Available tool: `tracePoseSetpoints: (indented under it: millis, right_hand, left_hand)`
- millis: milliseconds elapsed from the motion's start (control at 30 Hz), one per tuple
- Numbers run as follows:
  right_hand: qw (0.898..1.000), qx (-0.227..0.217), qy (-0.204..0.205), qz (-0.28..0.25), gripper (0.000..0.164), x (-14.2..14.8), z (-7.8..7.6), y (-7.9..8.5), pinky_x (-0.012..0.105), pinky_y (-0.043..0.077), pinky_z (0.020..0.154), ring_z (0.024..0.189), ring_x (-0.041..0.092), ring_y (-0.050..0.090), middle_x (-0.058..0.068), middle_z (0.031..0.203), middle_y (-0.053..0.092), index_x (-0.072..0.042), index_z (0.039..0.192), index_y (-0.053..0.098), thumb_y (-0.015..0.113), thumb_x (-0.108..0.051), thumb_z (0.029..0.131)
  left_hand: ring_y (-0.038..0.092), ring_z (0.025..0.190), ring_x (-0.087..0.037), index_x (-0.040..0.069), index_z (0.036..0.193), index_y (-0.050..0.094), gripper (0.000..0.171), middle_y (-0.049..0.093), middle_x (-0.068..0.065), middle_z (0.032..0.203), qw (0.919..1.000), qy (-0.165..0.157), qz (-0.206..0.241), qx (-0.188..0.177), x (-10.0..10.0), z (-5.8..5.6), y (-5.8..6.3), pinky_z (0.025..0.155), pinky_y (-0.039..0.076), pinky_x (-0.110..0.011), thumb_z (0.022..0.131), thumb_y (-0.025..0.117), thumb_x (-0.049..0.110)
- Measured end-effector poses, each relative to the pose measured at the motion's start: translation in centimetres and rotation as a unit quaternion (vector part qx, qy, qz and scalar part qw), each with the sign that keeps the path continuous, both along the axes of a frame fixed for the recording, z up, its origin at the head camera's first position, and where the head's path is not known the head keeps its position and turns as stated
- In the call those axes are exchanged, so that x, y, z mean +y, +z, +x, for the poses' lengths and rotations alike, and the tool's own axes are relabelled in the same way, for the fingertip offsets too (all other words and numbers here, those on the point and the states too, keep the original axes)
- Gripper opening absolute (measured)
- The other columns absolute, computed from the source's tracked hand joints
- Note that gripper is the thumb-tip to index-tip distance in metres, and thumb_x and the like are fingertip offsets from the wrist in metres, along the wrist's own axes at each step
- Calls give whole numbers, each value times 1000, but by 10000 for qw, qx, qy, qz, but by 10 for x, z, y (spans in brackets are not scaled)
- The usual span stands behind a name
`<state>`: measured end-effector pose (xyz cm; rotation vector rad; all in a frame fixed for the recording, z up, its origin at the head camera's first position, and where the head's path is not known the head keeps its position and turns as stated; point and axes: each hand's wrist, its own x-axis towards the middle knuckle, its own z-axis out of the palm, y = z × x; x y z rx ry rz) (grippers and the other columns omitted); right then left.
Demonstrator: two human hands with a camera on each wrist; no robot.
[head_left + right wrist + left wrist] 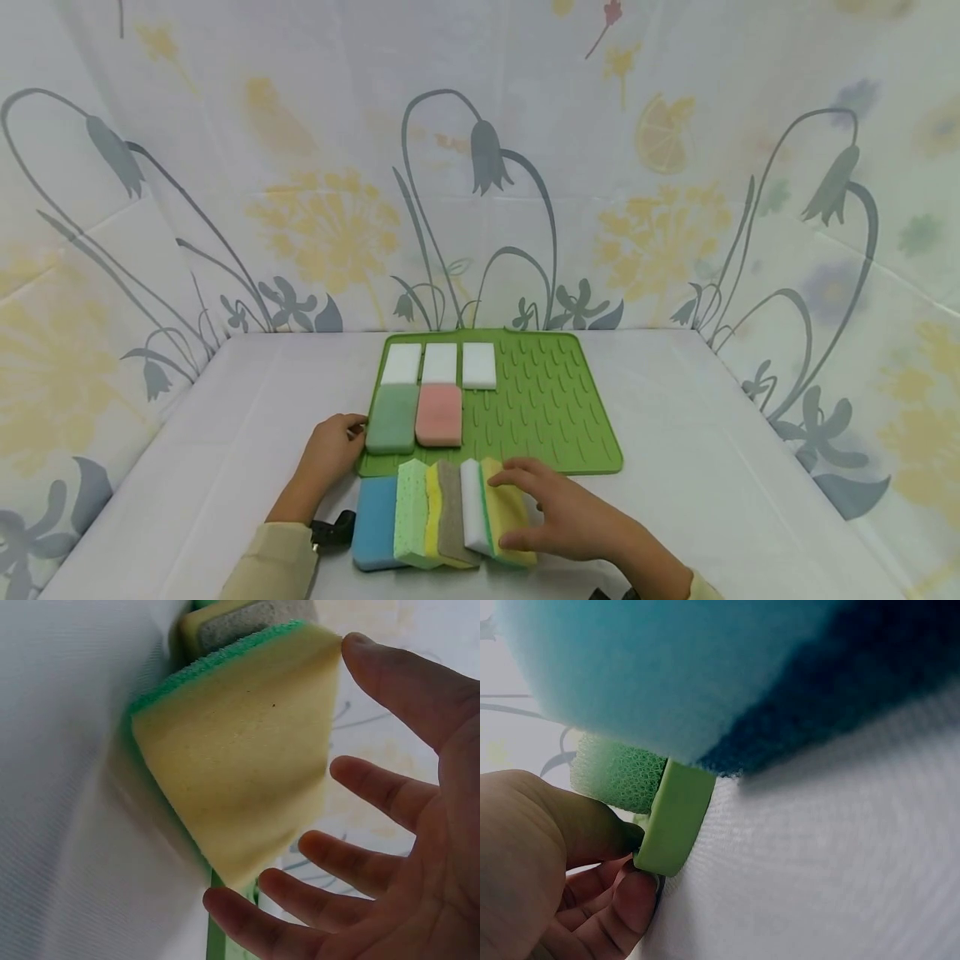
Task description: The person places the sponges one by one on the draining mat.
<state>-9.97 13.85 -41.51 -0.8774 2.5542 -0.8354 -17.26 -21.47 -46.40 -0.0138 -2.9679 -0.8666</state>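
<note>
A green mat with raised marks lies at the table's back. My left hand pinches its left edge between thumb and fingers; in the left wrist view that edge shows beside the thumb. My right hand is spread over a yellow sponge with a green scouring layer, thumb and fingers at its sides. The right wrist view shows this sponge leaning, its broad face toward the palm. Left of it stand a white sponge, a grey-and-yellow one, a light green one and a blue one.
On the mat's left part lie several white blocks in a row, with a green sponge and a pink sponge in front. White cloth covers the table. A flower-patterned curtain rises behind.
</note>
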Motion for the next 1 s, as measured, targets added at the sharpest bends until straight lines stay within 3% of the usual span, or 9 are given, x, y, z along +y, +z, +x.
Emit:
tracePoseSetpoints:
  millis: [133, 367, 600, 1000]
  right_hand:
    - [9997, 123, 179, -54, 66, 0, 3, -3, 30, 52, 83, 121, 24, 54, 5, 150, 38, -35, 138, 49, 64, -63, 81]
    - [9994, 95, 239, -240, 66, -2, 7, -9, 26, 52, 83, 124, 27, 51, 6, 154, 32, -35, 136, 50, 73, -55, 78]
    - [9980, -270, 186, -531, 62, -2, 8, -11, 25, 53, 80, 127, 29, 48, 6, 156, 29, -35, 133, 53, 76, -49, 78]
    - [9981, -177, 224, -553, 50, 1, 9, -8, 26, 53, 82, 130, 31, 47, 5, 154, 33, -37, 125, 58, 77, -43, 79]
  left_hand:
    - [65, 92, -29, -6, 121, 63, 34, 68, -16, 101, 10000, -8, -12, -25, 0, 0, 0, 74, 54, -43, 92, 56, 9]
    - [65, 92, -30, -6, 122, 63, 33, 68, -17, 102, 10000, -12, 10, -41, 0, 1, 2, 74, 54, -43, 93, 55, 9]
    - [66, 92, -30, -6, 121, 63, 33, 69, -17, 102, 10000, -13, 28, -22, 1, 2, 3, 74, 54, -43, 92, 55, 8]
    - [66, 92, -31, -7, 120, 64, 33, 69, -17, 100, 10000, -45, -34, 65, 0, 1, 2, 74, 54, -44, 92, 56, 9]
